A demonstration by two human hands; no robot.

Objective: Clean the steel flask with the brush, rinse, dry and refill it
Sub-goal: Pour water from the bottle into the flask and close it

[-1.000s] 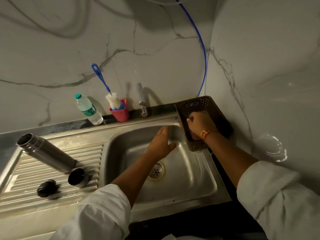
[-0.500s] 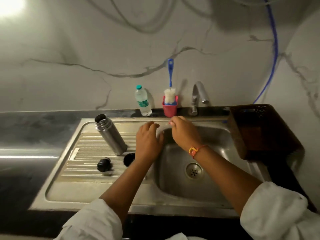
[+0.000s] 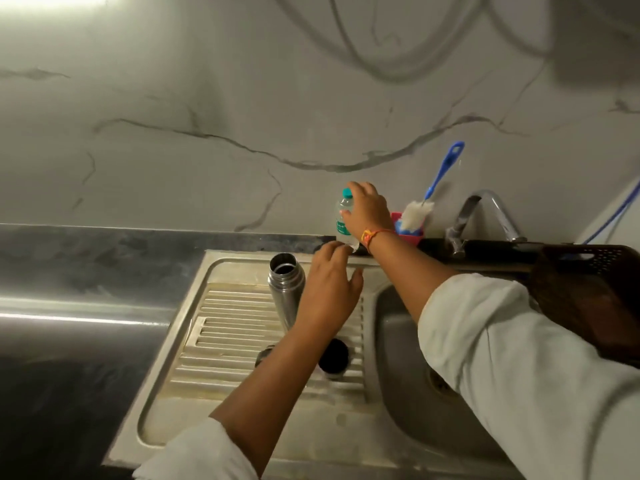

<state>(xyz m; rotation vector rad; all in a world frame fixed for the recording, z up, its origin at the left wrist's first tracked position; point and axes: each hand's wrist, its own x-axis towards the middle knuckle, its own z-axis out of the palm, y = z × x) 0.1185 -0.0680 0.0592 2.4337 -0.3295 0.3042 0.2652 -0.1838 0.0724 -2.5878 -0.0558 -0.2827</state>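
Gripping the clear water bottle [image 3: 343, 216] with the right hand [image 3: 367, 211], fingers curled round its upper body below the teal cap, on the back ledge at 12 o'clock of the drainboard [image 3: 228, 327]. Holding nothing in the left hand [image 3: 329, 294]: fingers loose and spread, at 3 o'clock of the steel flask [image 3: 284, 289], just beside it; touching or not, cannot tell. Flask uncapped, mouth open, on the ribbed drainboard at 9 o'clock of the sink basin [image 3: 398, 368]. Black cap [image 3: 333, 355] on the ribs at 6 o'clock of the left hand. Blue-handled brush [image 3: 440, 180], handle up, in the pink holder [image 3: 412, 235] at 3 o'clock of the bottle, near the tap [image 3: 485, 211]. Brown basket [image 3: 588, 299] at 3 o'clock of the basin.
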